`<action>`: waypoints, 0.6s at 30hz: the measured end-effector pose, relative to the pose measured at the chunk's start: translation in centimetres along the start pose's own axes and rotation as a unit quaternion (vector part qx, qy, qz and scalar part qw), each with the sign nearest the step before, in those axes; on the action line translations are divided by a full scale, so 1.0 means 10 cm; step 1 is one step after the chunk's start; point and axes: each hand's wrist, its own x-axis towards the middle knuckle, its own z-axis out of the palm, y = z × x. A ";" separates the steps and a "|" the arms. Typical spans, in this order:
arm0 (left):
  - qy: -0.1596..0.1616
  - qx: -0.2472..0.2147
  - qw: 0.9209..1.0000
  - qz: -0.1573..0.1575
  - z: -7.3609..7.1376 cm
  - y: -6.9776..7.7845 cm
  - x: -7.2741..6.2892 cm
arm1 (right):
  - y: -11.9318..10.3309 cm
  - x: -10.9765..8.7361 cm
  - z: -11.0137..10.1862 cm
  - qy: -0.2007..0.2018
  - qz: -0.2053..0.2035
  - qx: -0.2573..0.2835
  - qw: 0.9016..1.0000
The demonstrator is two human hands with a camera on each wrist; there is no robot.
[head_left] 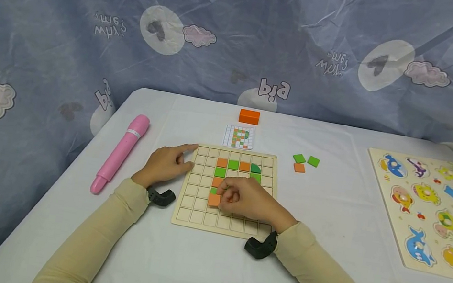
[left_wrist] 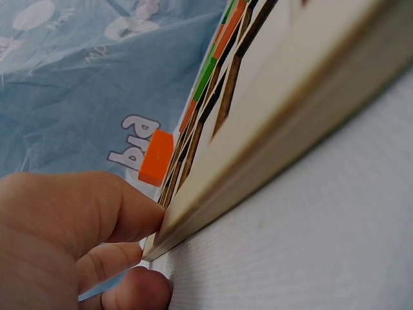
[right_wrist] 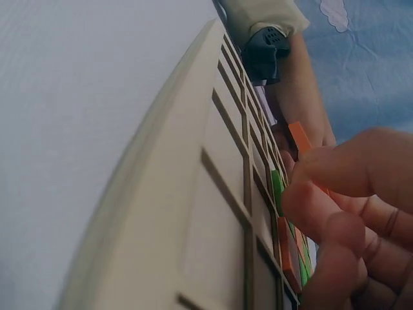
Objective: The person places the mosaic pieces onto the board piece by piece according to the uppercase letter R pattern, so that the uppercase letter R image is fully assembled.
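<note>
My right hand (head_left: 251, 198) pinches an orange square tile (right_wrist: 299, 137) between thumb and fingertip, over the lower left part of the tile pattern. Under it lies a wooden grid board (head_left: 192, 203), whose cells hold orange and green squares plus a dark green rounded piece (head_left: 255, 169). Part of the pattern is hidden behind this hand. At the board's upper left edge, my left hand (head_left: 164, 164) rests its index finger and thumb against the rim. A pattern card (head_left: 239, 137) showing a similar coloured figure lies just beyond the board.
Two green tiles (head_left: 313, 161) and an orange tile (head_left: 299, 167) lie loose right of the board. An orange block (head_left: 249, 116) sits behind the card. A pink microphone-shaped stick (head_left: 120, 153) is at left, an animal peg puzzle (head_left: 433, 214) at right.
</note>
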 end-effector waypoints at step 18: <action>-0.002 0.003 1.000 0.000 -0.01 0.02 0.00 | 0.00 0.01 0.09 -0.009 0.001 -0.062 0.998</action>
